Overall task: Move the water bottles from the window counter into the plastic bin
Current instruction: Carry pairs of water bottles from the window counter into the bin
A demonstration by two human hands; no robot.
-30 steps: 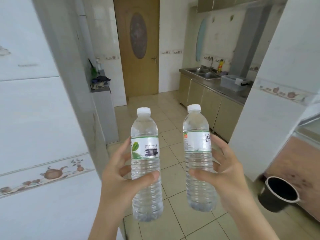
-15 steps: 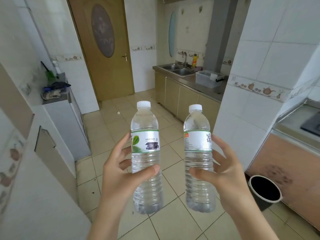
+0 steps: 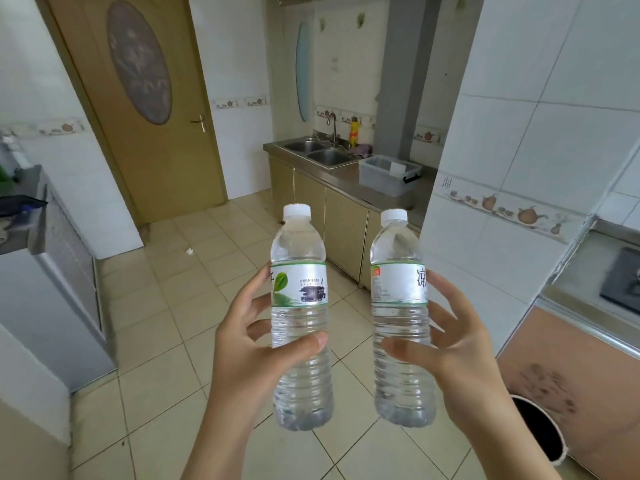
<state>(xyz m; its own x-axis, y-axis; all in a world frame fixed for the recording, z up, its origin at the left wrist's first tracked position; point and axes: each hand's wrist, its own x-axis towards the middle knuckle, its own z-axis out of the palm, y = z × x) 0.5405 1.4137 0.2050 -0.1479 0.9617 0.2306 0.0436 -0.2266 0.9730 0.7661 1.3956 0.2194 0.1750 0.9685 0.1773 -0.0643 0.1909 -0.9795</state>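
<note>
Head view, left hand [image 3: 249, 355] gripping leaf-label bottle [image 3: 300, 317], right hand [image 3: 460, 355] gripping bottle marked 凉 [image 3: 401, 317]

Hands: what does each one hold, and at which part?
Left hand holds leaf-labelled clear plastic bottle mid-body; right hand holds other clear bottle mid-body.

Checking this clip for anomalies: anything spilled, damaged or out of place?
Only a small white scrap lying on the floor tiles near the door. Both bottles, left and right, are capped, upright and intact.
</note>
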